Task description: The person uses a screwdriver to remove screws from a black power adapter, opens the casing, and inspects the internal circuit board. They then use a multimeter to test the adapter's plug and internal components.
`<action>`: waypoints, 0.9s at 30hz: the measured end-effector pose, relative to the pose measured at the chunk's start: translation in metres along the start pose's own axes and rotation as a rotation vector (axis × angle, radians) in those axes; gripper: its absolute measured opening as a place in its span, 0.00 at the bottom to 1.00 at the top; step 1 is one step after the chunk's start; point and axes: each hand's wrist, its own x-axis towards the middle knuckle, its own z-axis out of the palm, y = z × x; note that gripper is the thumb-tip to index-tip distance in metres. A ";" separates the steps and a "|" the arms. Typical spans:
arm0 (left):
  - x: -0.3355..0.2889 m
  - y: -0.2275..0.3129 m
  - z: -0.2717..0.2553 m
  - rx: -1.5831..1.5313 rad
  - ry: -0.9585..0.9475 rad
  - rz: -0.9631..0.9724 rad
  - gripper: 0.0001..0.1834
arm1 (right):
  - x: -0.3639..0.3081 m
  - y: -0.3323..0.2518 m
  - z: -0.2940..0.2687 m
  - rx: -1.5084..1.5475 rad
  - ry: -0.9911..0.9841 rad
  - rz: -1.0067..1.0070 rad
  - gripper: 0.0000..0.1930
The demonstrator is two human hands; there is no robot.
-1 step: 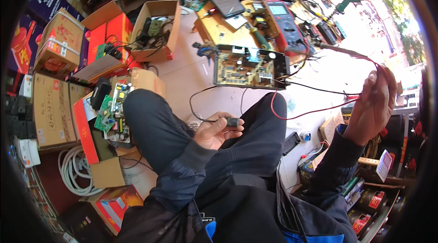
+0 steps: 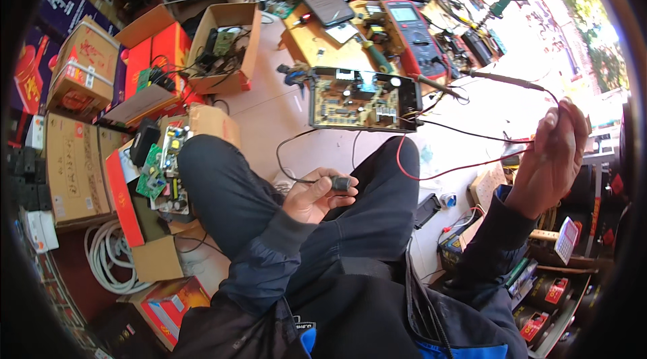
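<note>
Your left hand (image 2: 309, 201) pinches the black connector (image 2: 341, 184), long axis roughly left-right, blunt end rightward, while your right hand (image 2: 551, 157) grips a red lead (image 2: 472, 166) and black lead (image 2: 475, 134).

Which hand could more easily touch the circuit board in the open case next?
Probably the left hand: it looks nearer the circuit board, though it holds a black cylinder on a cable. The right hand is farther off, holding a red wire.
</note>
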 end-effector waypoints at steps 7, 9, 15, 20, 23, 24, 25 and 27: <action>0.003 -0.012 0.059 -0.052 -0.167 -0.172 0.24 | -0.039 -0.068 -0.007 0.555 -0.279 0.247 0.04; 0.011 -0.017 0.079 -0.259 -0.329 -0.194 0.23 | -0.046 -0.075 -0.009 0.591 -0.616 0.223 0.07; 0.007 -0.004 0.101 -0.449 -0.318 -0.145 0.24 | -0.069 -0.080 -0.019 0.732 -1.295 0.381 0.10; -0.002 0.000 0.099 -0.494 -0.285 0.014 0.26 | -0.079 -0.058 -0.040 0.537 -1.280 0.482 0.13; -0.008 0.002 0.107 -0.382 -0.217 0.097 0.29 | -0.085 -0.041 -0.045 0.473 -1.349 0.542 0.13; -0.010 0.003 0.110 -0.322 -0.246 0.103 0.29 | -0.088 -0.037 -0.045 0.466 -1.365 0.563 0.12; -0.012 0.004 0.112 -0.270 -0.269 0.111 0.30 | -0.091 -0.035 -0.047 0.443 -1.373 0.611 0.12; -0.018 0.004 0.115 -0.126 -0.255 0.136 0.29 | -0.097 -0.032 -0.047 0.428 -1.412 0.749 0.13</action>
